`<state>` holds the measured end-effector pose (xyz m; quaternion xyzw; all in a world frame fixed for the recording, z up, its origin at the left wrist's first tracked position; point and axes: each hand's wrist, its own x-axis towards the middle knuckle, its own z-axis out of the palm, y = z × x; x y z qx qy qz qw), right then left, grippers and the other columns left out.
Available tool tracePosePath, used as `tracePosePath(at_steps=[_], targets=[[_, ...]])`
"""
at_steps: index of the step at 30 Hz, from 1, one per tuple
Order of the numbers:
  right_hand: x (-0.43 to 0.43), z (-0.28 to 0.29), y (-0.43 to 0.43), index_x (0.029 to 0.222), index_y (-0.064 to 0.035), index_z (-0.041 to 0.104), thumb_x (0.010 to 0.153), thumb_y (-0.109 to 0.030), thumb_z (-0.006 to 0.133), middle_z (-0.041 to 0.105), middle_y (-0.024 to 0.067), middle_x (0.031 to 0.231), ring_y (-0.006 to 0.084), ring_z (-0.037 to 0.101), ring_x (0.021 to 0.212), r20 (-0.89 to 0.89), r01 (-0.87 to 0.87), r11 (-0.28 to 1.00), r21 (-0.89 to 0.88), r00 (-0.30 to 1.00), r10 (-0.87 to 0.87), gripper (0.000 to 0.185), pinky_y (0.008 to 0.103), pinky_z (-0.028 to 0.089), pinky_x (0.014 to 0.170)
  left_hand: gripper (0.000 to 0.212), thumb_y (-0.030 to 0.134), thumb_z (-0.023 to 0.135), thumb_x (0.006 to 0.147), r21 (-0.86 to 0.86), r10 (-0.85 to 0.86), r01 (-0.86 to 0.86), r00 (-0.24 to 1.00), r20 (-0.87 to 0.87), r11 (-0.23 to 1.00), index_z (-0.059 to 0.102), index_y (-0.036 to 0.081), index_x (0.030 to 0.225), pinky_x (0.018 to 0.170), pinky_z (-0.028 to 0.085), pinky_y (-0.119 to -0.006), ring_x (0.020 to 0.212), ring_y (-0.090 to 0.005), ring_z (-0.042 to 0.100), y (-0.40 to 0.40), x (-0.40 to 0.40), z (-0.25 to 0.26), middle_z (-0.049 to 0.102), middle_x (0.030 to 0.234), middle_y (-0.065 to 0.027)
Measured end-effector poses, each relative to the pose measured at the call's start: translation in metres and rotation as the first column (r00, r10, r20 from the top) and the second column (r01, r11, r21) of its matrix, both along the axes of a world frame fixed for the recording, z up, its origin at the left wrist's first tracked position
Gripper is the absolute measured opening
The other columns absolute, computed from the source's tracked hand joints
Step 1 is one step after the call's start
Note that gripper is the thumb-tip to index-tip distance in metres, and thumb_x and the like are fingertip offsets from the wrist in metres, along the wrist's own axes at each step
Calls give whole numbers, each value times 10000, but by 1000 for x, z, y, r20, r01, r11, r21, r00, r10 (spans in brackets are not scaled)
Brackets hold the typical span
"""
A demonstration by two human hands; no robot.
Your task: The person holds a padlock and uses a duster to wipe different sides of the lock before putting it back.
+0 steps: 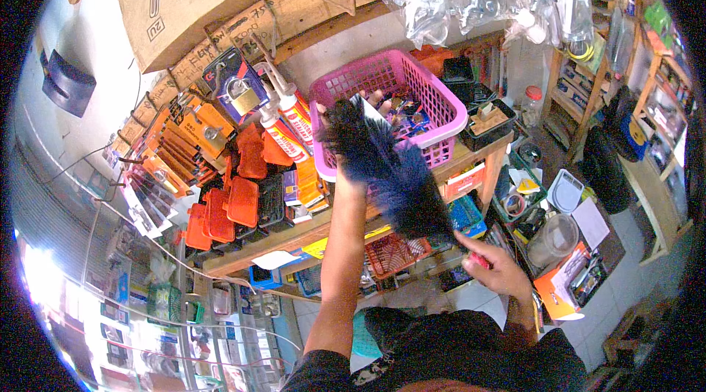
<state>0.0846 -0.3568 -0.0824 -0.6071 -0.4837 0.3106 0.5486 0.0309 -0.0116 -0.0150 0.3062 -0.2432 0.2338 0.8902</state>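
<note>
My right hand (491,269) grips a red handle below a blurred dark-blue duster (405,188), its index finger stretched towards the fibres. The duster reaches up and left across my left hand (379,98), hiding most of it. Only some left fingertips show, curled at the far edge of a flat, partly white item (370,112) whose kind is unclear. Both stand before a pink plastic basket (358,73) with small packets (413,116) inside.
The basket stands on a wooden shelf (265,246). Left of it are silicone sealant tubes (287,141), orange plastic cases (242,201) and a hanging padlock (242,95). Black trays (488,135) sit on its right. Bagged goods (424,6) hang above. A plastic container (553,240) stands at lower right.
</note>
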Motion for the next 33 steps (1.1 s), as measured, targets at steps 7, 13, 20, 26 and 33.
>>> tracePosePath(at_steps=[7,13,20,26,33], targets=[[-6,0,5,1444,-113,331,950,-177,522,382,-78,617,16,337,509,-58,-100,995,15,993,100,534,193,306,469,716,636,317,901,125,31,-27,999,-33,992,459,82,1331,1035,363,-499,1195,-338,499,1,-1,2,518,1317,-136],[-2,-7,2,1437,-136,353,952,-199,530,379,-82,635,17,325,497,7,-117,993,-8,993,118,519,193,291,457,731,654,405,864,224,41,-73,989,144,972,466,89,1324,1011,377,-520,1155,-318,531,-4,9,15,560,1266,-121],[6,-11,-15,1450,-143,326,949,-189,546,380,-84,632,16,333,493,-181,-88,992,-92,981,70,549,185,288,436,1001,860,339,719,18,34,-34,998,-53,999,524,25,1239,924,438,-547,1072,-388,569,-2,22,5,597,1157,-204],[-8,-21,41,1460,-139,297,943,-153,541,373,-82,619,17,344,496,-151,-88,995,39,984,93,572,186,302,437,892,759,431,761,217,123,-91,983,-138,972,499,11,1243,938,433,-513,1031,-367,576,6,13,-3,579,1162,-181],[-1,-18,20,1463,-134,287,943,-106,518,391,-68,607,20,335,459,-294,-202,968,-149,944,152,570,182,302,421,933,816,432,719,143,298,-290,954,-37,946,484,80,1291,917,449,-501,1041,-348,569,24,15,-17,584,1152,-144]])
